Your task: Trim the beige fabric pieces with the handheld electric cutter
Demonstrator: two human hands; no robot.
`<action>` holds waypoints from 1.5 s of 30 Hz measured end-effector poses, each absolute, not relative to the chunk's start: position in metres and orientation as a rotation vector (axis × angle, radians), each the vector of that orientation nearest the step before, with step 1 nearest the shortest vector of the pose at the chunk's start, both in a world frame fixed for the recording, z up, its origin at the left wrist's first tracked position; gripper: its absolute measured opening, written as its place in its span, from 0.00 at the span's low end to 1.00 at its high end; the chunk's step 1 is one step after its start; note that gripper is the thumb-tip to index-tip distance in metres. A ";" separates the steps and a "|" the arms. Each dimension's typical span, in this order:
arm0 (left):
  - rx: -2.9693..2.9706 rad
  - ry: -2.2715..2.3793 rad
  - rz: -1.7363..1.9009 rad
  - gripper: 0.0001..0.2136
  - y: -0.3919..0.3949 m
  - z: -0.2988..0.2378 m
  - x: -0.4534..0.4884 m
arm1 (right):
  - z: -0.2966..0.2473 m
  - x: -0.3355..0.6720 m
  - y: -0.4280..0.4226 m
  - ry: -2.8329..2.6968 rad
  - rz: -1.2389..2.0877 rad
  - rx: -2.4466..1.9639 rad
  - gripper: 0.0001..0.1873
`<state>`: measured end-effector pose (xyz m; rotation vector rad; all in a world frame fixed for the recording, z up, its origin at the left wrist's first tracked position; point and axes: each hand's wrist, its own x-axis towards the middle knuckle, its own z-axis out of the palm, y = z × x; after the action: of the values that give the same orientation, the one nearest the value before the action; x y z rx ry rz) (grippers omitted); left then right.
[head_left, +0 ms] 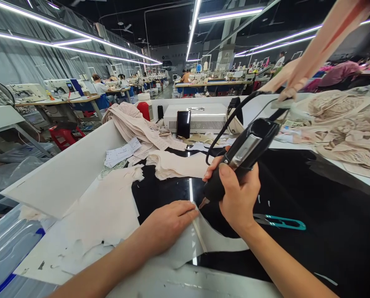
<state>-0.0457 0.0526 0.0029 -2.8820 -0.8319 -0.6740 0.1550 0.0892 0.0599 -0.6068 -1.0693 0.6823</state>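
My right hand [238,198] is wrapped round a black corded hand tool [241,155], its metal tip [203,203] touching the edge of a pale fabric piece [185,244] on the glossy black tabletop [312,215]. My left hand [169,223] lies on that fabric just left of the tip, fingers together and pressing it flat. The tool's black cable [231,120] loops up behind it.
Teal thread snips [281,223] lie right of my right hand. Beige fabric pieces [175,163] and paper slips [122,152] sit behind, a white box [200,118] further back, lace garments [343,124] at right, a white board [66,169] at left. Other workers sit at distant sewing tables.
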 end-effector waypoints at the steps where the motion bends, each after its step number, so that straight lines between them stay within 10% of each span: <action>1: -2.880 -0.835 -0.676 0.16 0.052 0.003 -0.046 | 0.060 0.156 0.088 -1.063 0.684 -0.588 0.14; 45: -2.880 -0.792 -0.632 0.15 0.060 0.013 -0.055 | 0.066 0.172 0.070 -1.011 0.652 -0.588 0.21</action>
<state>-0.0554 0.0600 0.0127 -2.8803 -0.7922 -0.6317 0.1721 0.0701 0.0665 -0.5884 -1.0110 0.6517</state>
